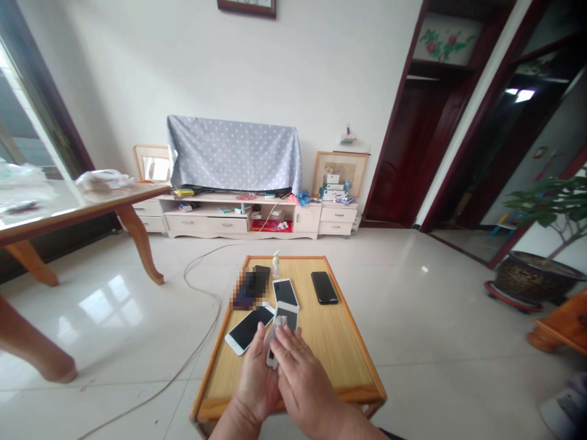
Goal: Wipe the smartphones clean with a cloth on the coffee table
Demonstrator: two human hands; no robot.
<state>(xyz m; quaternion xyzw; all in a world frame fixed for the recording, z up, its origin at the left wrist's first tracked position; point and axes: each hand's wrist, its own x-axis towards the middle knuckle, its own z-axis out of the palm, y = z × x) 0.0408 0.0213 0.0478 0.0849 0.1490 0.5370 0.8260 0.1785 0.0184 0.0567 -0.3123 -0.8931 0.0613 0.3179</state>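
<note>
A white smartphone (290, 313) is cradled in my left hand (257, 377) above the near half of the small wooden table, tilted with its screen facing up. My right hand (306, 374) lies over the phone's lower part, fingers together, pressing a thin pale cloth (281, 321) onto the screen. I cannot tell whether the cloth is paper or fabric. Just left of the hands a white phone with a dark screen (250, 330) lies on the table. Beyond them lies another white phone (285, 292).
On the table (342, 348) are a black phone (324, 287), a small clear pump bottle (276, 266) and a dark, partly blurred-out item (251, 287). A cable (202, 342) runs across the floor at left. A larger table (137, 194) and a potted plant (536, 275) flank the sides.
</note>
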